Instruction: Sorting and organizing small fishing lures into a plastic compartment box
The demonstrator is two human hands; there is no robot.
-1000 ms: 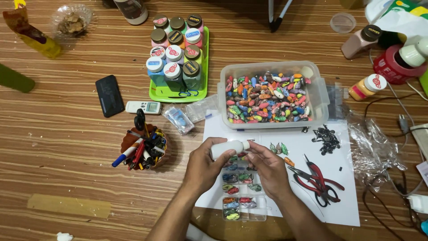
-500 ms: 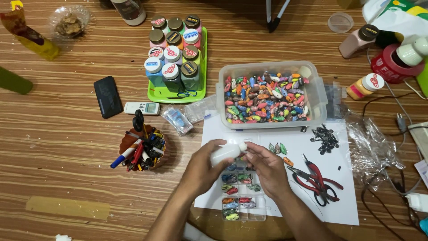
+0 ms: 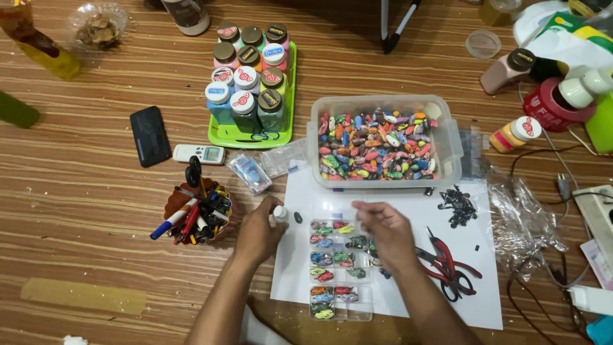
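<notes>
White bottle (image 3: 280, 213) gripped in my left hand (image 3: 258, 231); my right hand (image 3: 382, 235) pinches closed above the compartmented bead organizer (image 3: 338, 268).

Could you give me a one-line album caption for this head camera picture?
Left hand holding a small white bottle, right hand over a compartment box of colourful beads.

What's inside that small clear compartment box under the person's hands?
The compartment box holds small colourful bead-like pieces, sorted a few to each section. The right hand covers its upper right corner, so those sections cannot be seen. The left hand holds a small white bottle beside it.
</notes>
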